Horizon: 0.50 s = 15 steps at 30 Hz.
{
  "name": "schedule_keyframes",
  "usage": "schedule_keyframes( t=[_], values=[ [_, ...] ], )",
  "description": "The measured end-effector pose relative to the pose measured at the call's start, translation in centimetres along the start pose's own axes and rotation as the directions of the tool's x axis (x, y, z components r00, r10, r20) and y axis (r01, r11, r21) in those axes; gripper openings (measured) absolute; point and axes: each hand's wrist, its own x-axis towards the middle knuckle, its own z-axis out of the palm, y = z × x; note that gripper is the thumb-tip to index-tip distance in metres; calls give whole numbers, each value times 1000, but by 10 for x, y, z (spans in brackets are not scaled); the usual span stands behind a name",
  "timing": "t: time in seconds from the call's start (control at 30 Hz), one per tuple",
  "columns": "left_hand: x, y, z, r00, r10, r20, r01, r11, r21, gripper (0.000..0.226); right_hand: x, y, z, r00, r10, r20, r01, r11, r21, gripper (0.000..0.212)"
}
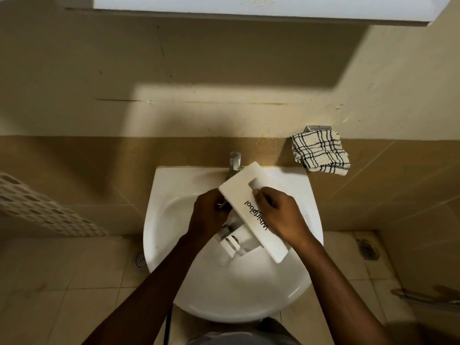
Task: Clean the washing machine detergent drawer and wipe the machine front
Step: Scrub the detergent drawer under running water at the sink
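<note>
A white detergent drawer (240, 190) with black lettering on its front panel is held over the white wash basin (169, 185). Its front panel faces up and its compartments (234, 241) hang down into the bowl. My right hand (276, 215) grips the front panel from the right, the thumb near the handle recess. My left hand (206, 215) is on the drawer's body at the left, just under the tap spout; what its fingers touch is hidden. A checked cloth (319, 151) hangs from a metal holder on the wall, right of the basin.
A chrome tap (234, 161) stands at the back of the basin. Beige tiled wall and floor surround it, with floor drains at left (140, 260) and right (368, 250). A perforated basket (37, 202) is at left, and a metal fitting (428, 297) at lower right.
</note>
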Motion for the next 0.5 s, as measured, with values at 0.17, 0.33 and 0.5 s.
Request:
schedule_keyframes(
  t=[0.17, 0.33, 0.5],
  values=[
    [-19, -4, -2, 981, 8, -195, -19, 998, -53, 26, -10, 27, -25, 886, 9, -463, -5, 1000, 11, 12],
    [-32, 15, 6, 961, -34, -274, 0, 992, -123, 28, -10, 47, -36, 893, 448, 35, -417, 799, 434, 42],
    [-39, 23, 1, 971, -180, -157, 153, 974, -169, 34, -20, 42, -48, 902, 392, 184, -387, 538, 749, 2]
  ],
)
